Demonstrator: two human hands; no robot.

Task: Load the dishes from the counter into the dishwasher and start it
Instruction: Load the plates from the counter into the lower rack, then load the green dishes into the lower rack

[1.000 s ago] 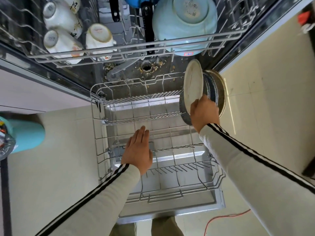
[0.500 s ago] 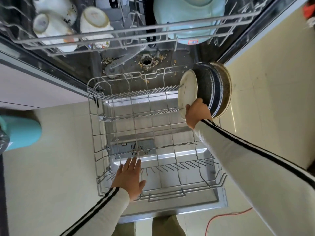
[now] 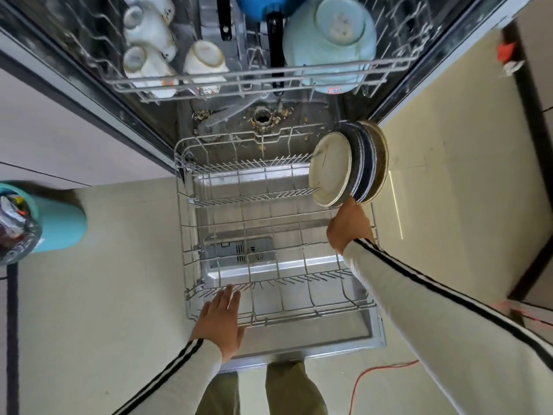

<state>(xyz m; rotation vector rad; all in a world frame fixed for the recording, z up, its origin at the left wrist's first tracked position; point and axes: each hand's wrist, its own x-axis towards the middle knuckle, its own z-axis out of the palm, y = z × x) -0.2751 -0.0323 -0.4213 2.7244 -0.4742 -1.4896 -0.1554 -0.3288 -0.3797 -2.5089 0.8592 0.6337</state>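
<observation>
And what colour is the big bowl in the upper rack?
The big bowl is pale blue-green and sits bottom up; the head view shows it best.

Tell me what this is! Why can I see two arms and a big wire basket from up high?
The camera sits on a person's head, looking down, so you see their own arms. The wire basket is a dishwasher's lower rack, pulled out over the open door. The right hand grips a stack of plates on edge at its far right corner. The left hand is flat and empty, by the near edge. Higher up, the upper rack carries upside-down cups and a pale green bowl.
</observation>
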